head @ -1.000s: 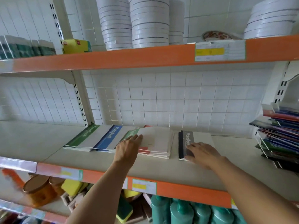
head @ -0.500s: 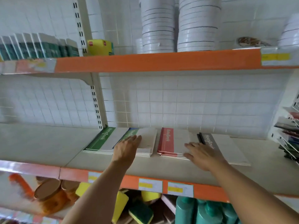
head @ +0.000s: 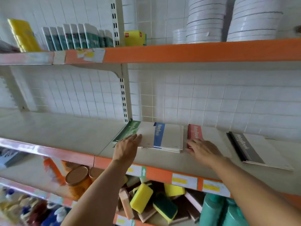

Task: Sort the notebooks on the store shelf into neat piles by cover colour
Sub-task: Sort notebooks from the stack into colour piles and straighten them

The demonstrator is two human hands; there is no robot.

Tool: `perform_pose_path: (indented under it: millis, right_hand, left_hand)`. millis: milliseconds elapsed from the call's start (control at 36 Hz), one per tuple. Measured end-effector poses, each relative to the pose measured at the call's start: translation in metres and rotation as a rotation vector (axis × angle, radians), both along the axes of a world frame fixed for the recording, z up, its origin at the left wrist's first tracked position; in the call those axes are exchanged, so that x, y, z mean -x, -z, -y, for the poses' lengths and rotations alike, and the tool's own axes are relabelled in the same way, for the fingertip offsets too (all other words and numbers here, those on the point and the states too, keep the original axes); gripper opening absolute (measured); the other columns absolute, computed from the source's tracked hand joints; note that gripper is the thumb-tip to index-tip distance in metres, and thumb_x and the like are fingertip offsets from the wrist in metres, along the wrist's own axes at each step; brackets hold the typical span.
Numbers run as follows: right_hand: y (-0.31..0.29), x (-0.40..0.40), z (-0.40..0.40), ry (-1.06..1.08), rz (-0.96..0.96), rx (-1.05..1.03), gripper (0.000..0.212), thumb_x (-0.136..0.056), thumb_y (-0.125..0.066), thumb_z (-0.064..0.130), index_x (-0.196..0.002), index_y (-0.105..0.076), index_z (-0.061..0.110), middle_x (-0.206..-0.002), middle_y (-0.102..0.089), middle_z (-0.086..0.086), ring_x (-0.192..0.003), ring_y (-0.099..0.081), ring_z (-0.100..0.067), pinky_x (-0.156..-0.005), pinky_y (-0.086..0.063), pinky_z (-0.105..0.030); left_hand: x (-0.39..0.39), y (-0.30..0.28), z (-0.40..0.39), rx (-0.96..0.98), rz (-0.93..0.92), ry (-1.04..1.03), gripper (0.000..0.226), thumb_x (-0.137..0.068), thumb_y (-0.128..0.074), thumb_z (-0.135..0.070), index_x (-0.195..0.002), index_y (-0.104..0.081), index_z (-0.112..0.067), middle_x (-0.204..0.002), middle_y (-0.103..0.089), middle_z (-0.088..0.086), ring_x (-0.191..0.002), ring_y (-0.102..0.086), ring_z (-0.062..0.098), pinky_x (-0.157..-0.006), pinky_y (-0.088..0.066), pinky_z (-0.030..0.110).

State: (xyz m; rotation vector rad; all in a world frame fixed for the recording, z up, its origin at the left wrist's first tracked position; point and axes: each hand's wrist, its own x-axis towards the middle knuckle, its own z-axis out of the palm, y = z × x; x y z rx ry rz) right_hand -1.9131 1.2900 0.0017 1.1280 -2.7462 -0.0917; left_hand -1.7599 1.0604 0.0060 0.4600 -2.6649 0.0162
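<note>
- We count four colour groups on the shelf [head: 73, 136]: a green pile [head: 127, 132] at the left, a blue pile [head: 166, 137] lying partly over it, a red pile [head: 195, 132] just beside that, and a black pile [head: 254, 149] set apart on the right.
- We judge the sort mostly done: red and black each lie alone, and red looks squared.
- What is left, as we read it, is to part blue from green, since the blue covers overlap the green ones, and to straighten the black pile, which lies skewed to the shelf edge.
- Our left hand [head: 126, 146] reaches up over the shelf front, palm down, fingers straight and together, resting flat where green meets blue; its grip is open and it holds nothing.
- Our right hand [head: 202, 150] lies at the near left corner of the red pile, fingers stretched leftwards along its front edge; it touches rather than clasps, though we cannot see the thumb.
- Both forearms rise from below, well apart.
</note>
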Motion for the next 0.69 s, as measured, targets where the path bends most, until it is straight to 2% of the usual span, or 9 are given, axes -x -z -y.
perform_pose_path:
  millis: [83,167,194,250,306,333,417,556,694]
  right_hand:
    - [-0.003,-0.005,0.021,0.02,0.012,0.055,0.041,-0.101,-0.034,0.042,-0.136,-0.043,0.022,-0.139,-0.048,0.002,-0.122,-0.049,-0.022,-0.092,-0.042,-0.032]
    - [-0.003,-0.009,0.044,0.053,0.043,0.072,0.043,-0.102,-0.034,0.041,-0.139,-0.042,0.021,-0.142,-0.047,0.001,-0.125,-0.047,-0.023,-0.097,-0.041,-0.033]
    - [-0.002,-0.01,0.052,0.065,0.046,0.074,0.043,-0.102,-0.034,0.041,-0.14,-0.041,0.021,-0.142,-0.047,0.001,-0.125,-0.047,-0.022,-0.098,-0.041,-0.033]
    - [0.0,-0.012,0.067,0.09,0.056,0.081,0.045,-0.102,-0.034,0.041,-0.142,-0.038,0.022,-0.143,-0.046,0.001,-0.127,-0.046,-0.021,-0.098,-0.041,-0.033]
    - [0.004,-0.014,0.08,0.114,0.07,0.084,0.045,-0.102,-0.034,0.041,-0.142,-0.037,0.021,-0.143,-0.046,0.001,-0.127,-0.045,-0.021,-0.098,-0.041,-0.033]
    - [0.006,-0.015,0.086,0.122,0.075,0.084,0.045,-0.102,-0.034,0.041,-0.142,-0.037,0.021,-0.142,-0.046,0.0,-0.127,-0.045,-0.021,-0.098,-0.042,-0.034]
    - [0.01,-0.021,0.099,0.126,0.078,0.063,0.045,-0.102,-0.034,0.041,-0.141,-0.037,0.02,-0.141,-0.047,-0.001,-0.126,-0.046,-0.021,-0.097,-0.042,-0.034]
    - [0.015,-0.021,0.109,0.132,0.076,0.019,0.043,-0.101,-0.033,0.045,-0.134,-0.042,0.02,-0.134,-0.051,-0.002,-0.121,-0.049,-0.021,-0.094,-0.044,-0.035]
    - [0.021,-0.015,0.111,0.133,0.085,-0.018,0.043,-0.1,-0.035,0.046,-0.133,-0.043,0.02,-0.134,-0.049,-0.001,-0.121,-0.047,-0.021,-0.094,-0.045,-0.035]
  left_hand:
    - [0.002,0.006,0.024,0.003,0.002,0.002,0.049,-0.096,-0.04,-0.007,-0.141,-0.044,-0.024,-0.142,-0.049,-0.001,-0.123,-0.053,0.022,-0.089,-0.046,0.03]
    - [0.004,0.01,0.053,0.092,-0.034,0.121,0.045,-0.066,-0.074,-0.005,-0.107,-0.071,-0.023,-0.098,-0.071,-0.007,-0.081,-0.07,0.013,-0.053,-0.051,0.022]
    - [0.007,0.012,0.064,0.126,-0.019,0.142,0.043,-0.054,-0.078,-0.006,-0.093,-0.074,-0.024,-0.084,-0.071,-0.009,-0.067,-0.069,0.011,-0.042,-0.047,0.02]
    - [0.011,0.013,0.079,0.121,-0.017,0.155,0.037,-0.05,-0.072,-0.009,-0.083,-0.074,-0.025,-0.075,-0.07,-0.01,-0.059,-0.068,0.011,-0.035,-0.044,0.02]
    - [0.013,0.015,0.088,0.109,-0.006,0.183,0.039,-0.06,-0.068,-0.001,-0.093,-0.074,-0.021,-0.086,-0.072,-0.004,-0.073,-0.071,0.016,-0.044,-0.052,0.026]
    - [0.013,0.015,0.09,0.047,0.008,0.214,0.042,-0.071,-0.063,0.003,-0.107,-0.07,-0.018,-0.101,-0.07,0.0,-0.089,-0.07,0.021,-0.058,-0.056,0.033]
    - [0.021,0.021,0.1,0.007,0.116,0.202,0.051,-0.096,-0.036,-0.003,-0.143,-0.041,-0.022,-0.143,-0.046,-0.002,-0.128,-0.046,0.022,-0.095,-0.045,0.035]
    - [0.031,0.029,0.112,-0.012,0.231,0.295,0.044,-0.1,-0.041,-0.03,-0.143,-0.035,-0.023,-0.148,-0.039,-0.002,-0.134,-0.038,0.022,-0.098,-0.04,0.035]
    - [0.039,0.033,0.117,-0.037,0.367,0.327,0.071,-0.092,-0.04,-0.061,-0.151,-0.023,-0.024,-0.157,-0.021,0.001,-0.145,-0.018,0.019,-0.113,-0.025,0.034]
